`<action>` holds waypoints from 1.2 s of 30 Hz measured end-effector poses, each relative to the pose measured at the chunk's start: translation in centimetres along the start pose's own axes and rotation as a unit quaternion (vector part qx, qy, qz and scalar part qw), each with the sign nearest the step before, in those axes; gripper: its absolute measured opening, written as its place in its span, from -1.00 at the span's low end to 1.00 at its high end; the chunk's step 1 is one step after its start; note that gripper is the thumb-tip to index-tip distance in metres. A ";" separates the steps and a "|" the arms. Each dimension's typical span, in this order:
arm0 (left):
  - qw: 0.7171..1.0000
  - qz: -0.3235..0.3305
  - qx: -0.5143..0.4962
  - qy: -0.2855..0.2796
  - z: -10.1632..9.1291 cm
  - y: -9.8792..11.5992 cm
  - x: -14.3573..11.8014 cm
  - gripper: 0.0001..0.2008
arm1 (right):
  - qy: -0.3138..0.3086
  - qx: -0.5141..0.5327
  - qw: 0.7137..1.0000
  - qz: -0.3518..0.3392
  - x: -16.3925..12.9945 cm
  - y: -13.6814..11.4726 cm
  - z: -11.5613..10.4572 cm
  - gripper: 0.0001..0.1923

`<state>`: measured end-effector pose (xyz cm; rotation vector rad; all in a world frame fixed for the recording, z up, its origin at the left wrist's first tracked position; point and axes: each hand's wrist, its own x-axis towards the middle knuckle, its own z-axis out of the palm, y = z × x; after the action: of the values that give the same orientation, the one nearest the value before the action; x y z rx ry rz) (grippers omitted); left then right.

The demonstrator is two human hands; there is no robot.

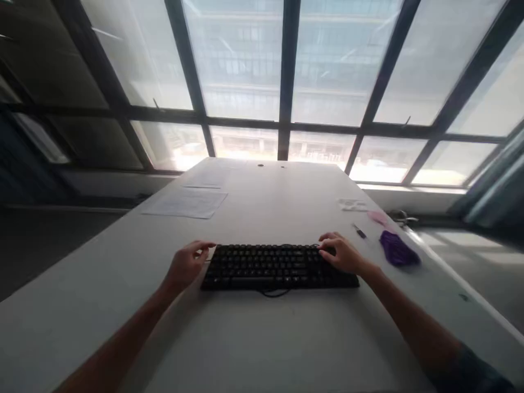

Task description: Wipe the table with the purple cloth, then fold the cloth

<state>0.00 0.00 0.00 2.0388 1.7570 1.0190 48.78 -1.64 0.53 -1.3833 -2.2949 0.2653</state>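
The black keyboard lies flat across the middle of the white tabletop, nearer my edge, between my two hands. My left hand curls loosely at its left end, fingertips touching the corner. My right hand rests on its right end, fingers slightly spread over the keys, pinching nothing.

Probably an office: a keyboard and papers on a white desk by tall windows.
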 end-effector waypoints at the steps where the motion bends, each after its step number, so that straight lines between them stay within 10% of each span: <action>1: 1.000 0.018 0.003 -0.001 0.0 0.1 -0.3 -0.54 | 0.026 0.008 1.000 0.006 -0.3 0.0 0.1 -0.80; 7: 0.989 0.124 0.053 -0.064 0.2 -0.7 -3.7 -0.25 | 0.151 0.024 0.983 0.106 -5.2 -0.5 0.9 -0.39; 14: 0.985 0.126 0.075 -0.089 1.2 -1.4 -5.0 -0.07 | 0.128 0.059 0.965 0.223 -9.4 -2.6 3.3 0.04; 23: 0.997 0.050 0.021 -0.060 3.7 -0.5 -1.7 -0.20 | 0.167 0.089 0.952 0.241 -3.5 -0.1 2.5 -0.06; 36: 0.996 0.031 -0.072 -0.051 13.9 4.2 14.5 -0.11 | 0.172 0.072 0.965 0.186 9.6 16.1 -3.8 -0.20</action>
<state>12.49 16.01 -2.59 2.0289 1.5322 1.0090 59.41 14.25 0.41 -1.6323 -1.6981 0.2755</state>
